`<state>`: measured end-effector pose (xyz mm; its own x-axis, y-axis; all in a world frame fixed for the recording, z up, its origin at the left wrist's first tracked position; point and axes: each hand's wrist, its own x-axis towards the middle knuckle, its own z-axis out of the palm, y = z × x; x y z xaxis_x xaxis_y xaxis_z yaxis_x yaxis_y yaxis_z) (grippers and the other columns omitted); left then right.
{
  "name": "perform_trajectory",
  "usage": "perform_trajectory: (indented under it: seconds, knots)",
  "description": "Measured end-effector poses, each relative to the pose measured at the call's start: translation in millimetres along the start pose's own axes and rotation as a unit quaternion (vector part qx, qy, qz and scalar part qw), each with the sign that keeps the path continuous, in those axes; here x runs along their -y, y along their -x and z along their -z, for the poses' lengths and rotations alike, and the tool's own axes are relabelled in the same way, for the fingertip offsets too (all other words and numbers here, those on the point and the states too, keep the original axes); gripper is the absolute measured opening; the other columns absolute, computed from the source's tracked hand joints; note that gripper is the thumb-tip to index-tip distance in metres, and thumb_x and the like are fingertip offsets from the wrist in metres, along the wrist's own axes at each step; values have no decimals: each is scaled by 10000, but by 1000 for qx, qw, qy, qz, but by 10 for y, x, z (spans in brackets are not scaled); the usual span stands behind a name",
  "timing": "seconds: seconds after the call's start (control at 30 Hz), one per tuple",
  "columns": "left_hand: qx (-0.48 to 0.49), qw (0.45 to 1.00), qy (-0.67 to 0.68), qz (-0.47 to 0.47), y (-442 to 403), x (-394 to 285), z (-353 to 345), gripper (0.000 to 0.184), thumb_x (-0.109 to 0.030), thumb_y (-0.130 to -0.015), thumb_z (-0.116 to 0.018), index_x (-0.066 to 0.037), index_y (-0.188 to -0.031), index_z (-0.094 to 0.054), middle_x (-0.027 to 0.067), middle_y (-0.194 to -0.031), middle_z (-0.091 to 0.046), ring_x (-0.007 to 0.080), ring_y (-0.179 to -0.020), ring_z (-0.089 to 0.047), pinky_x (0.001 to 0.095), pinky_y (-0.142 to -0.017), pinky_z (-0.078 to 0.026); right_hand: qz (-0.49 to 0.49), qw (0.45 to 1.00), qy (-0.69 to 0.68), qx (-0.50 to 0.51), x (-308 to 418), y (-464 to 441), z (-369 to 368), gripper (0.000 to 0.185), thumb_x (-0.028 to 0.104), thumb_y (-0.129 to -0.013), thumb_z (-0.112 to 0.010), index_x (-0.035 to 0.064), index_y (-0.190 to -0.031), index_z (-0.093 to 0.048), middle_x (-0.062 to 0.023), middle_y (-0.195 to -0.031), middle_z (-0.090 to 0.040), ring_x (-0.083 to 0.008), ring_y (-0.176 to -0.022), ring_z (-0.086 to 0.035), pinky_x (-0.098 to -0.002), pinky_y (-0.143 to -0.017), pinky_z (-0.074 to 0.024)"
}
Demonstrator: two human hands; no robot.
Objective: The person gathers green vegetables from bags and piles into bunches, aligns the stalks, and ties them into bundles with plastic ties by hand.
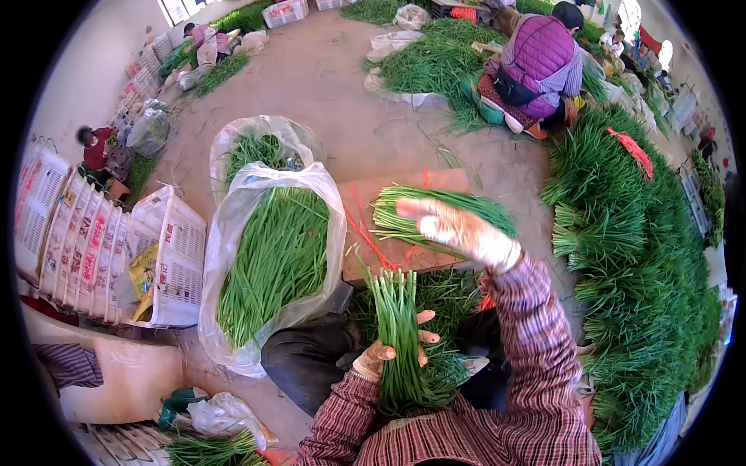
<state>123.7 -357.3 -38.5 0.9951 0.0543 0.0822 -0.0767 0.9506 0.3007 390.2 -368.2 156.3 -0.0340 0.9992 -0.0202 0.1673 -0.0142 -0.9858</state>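
My left hand (381,359) is wrapped round a bunch of green stalks (400,326), held upright over my lap with the pale cut ends up. My right hand (462,229) is raised above a second pile of stalks (388,210) on a low brown board (356,268). Its fingers are stretched out, with nothing seen in them; whether it touches the pile I cannot tell. Red ties (364,225) lie on the board, left of the pile. Loose greens (451,299) lie below the board, between my knees.
Clear plastic bags (336,233) of greens stand left of the board. White crates (183,264) are stacked further left. A long heap of green bunches (622,311) lines the right. A person in purple (540,58) crouches at the upper right; others sit near the walls.
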Motion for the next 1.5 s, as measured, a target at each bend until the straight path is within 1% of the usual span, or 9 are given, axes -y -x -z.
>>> perform_trajectory:
  seconds: [0.23,0.33,0.57,0.77,0.87,1.1,1.27,1.4,1.5]
  knots:
    - [-20,998,49,41,-110,-38,-30,1225,-222,-716,-904,-7,-1619,-104,254,-1436,-542,375,-1092,-690,442,-890,-603,-66,914,194,349,-342,-631,-544,749,571,-1043,-464,-4,-1521,-417,-222,-1569,-426,-293,-1450,-429,-382,-1217,-323]
    - [-24,997,46,53,-90,-28,49,1219,-207,-718,-897,-20,-1622,-99,250,-1456,-524,384,-1128,-672,476,-933,-585,-12,933,244,264,-373,-664,-421,572,506,-1065,-439,44,-1354,-612,-182,-1386,-616,-338,-1329,-542,-403,-1145,-399]
    - [-65,997,3,34,-123,-73,31,1121,-189,-740,-883,-2,-1603,-192,247,-1435,-539,367,-1115,-678,455,-912,-600,-108,928,196,298,-593,-435,-464,749,572,-1041,-476,6,-1528,-415,-176,-1577,-438,-293,-1421,-466,-374,-1202,-331]
    - [-98,990,-26,-98,-271,-280,-43,941,-192,-792,-862,7,-1536,-322,204,-1304,-620,266,-1046,-705,400,-868,-636,-20,989,-87,-121,-928,267,-319,942,543,-948,-679,2,-1590,-254,-233,-1595,-365,-304,-1419,-458,-401,-1175,-364]
    - [-119,976,-69,-167,-409,-463,8,929,-274,-834,-825,-3,-1551,-300,164,-1373,-584,250,-1012,-698,383,-866,-621,-20,963,-267,-8,-1539,656,-950,1242,494,-840,-822,25,-1624,18,-244,-1636,-247,-360,-1524,-253,-452,-1211,-303]
    - [-351,926,-22,-138,-309,-187,1025,775,-618,-967,-590,-69,-1497,-452,122,-1440,-543,320,-1248,-567,495,-1084,-459,-325,900,-287,-50,-2390,730,-1605,868,413,-847,-825,-27,-1486,-435,-167,-1368,-608,-274,-1304,-542,-389,-1115,-409]
    - [-442,890,-84,-73,-73,389,737,940,-728,-916,-582,-66,-1548,-370,165,-1536,-446,348,-1381,-433,470,-1204,-250,-375,914,143,-62,-2300,703,-1527,787,452,-872,-714,-65,-1411,-463,-322,-1253,-638,-417,-1149,-648,-488,-991,-510]
    - [-471,866,-151,-71,-129,422,513,760,-363,-928,-774,-31,-1521,-435,149,-1439,-572,216,-1414,-419,426,-1214,-190,-277,889,349,-108,-1916,792,-1837,475,351,-865,-693,-9,-1136,-544,-205,-981,-710,-380,-808,-723,-483,-684,-583]
    - [-387,890,-240,-14,-50,303,428,707,-255,-948,-753,-3,-1519,-422,160,-1332,-650,213,-1323,-534,415,-1175,-320,-133,845,492,-163,-1842,910,-2084,573,304,-879,-664,-45,-1316,-540,-163,-855,-702,-301,-667,-703,-416,-592,-567]
